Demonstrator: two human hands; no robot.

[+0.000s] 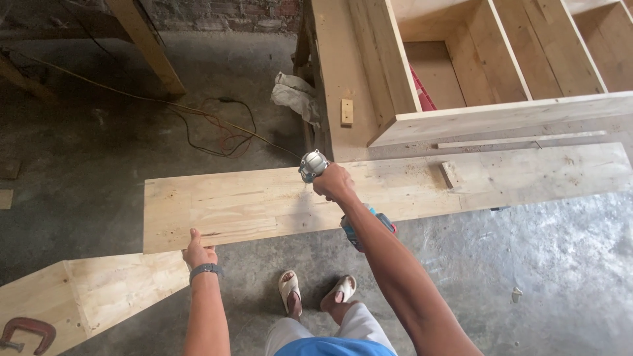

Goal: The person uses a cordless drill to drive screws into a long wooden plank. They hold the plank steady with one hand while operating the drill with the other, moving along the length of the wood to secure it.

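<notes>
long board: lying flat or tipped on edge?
Flat. The long board shows its broad face up; the left hand grips its near edge, and the right hand holds a power tool on its top.

Carpentry workshop: raw planks (395, 191), unfinished shelving (501, 79), clamp (26, 333), concrete floor (99, 158).

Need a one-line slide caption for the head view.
Right hand presses a power tool onto a long wooden board; left hand steadies its edge.

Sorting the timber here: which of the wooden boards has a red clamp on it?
The angled board at bottom left, below the left hand; the long plank carries none.
</notes>
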